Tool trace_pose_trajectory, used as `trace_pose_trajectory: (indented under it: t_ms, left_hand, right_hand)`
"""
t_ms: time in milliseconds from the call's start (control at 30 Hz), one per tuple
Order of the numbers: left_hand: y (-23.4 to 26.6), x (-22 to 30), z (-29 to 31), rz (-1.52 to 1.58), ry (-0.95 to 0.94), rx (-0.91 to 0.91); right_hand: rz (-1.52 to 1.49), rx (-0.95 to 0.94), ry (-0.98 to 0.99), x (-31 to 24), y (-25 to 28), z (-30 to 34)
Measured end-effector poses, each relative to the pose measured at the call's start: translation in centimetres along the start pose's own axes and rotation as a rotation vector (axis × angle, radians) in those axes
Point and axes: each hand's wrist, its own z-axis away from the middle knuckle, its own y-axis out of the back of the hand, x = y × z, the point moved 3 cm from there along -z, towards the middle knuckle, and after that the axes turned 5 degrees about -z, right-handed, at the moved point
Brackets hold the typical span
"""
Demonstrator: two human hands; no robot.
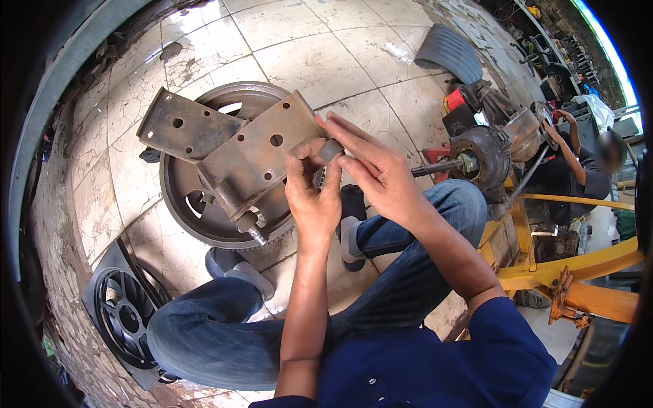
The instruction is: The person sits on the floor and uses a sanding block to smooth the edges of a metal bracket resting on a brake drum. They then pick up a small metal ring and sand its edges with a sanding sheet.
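Note:
Between my left hand's (312, 178) thumb and fingers is a small dark metal bushing (331, 150), round and short. My right hand (381, 168) lies against it from the right, with its fingers stretched out and close together and its thumb near the bushing's edge. Just left of my hands rests a rusty steel bracket (253, 151) with several holes and two angled plates. A tube with a shiny bolt end (256, 235) sticks out at its lower side. Under the bracket lies a large toothed flywheel (178, 204) on the tiles.
A greasy gearbox-like assembly (476, 153) with a shaft stands on the right, near a red can (454, 100). Beyond it, another person (578, 163) works. A yellow steel frame (571, 265) sits at my right. A black fan (126, 309) lies at left; a ribbed grey piece (449, 53) lies far back.

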Motion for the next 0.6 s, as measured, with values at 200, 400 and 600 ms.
trace_pose_trajectory:
  t_ms: [200, 400, 600]
  left_hand:
    - [-0.1, 0.2, -0.1, 0.007, -0.078, 0.058]
    - [0.4, 1.1, -0.5, -0.162, -0.230, 0.108]
    - [0.3, 1.7, -0.6, -0.221, -0.226, 0.097]
  right_hand:
    - [0.237, -0.074, 0.148, -1.5, -0.2, 0.0]
    - [0.466, -0.113, 0.213, -1.6, 0.2, -0.1]
    - [0.476, -0.123, 0.166, -1.8, 0.7, -0.1]
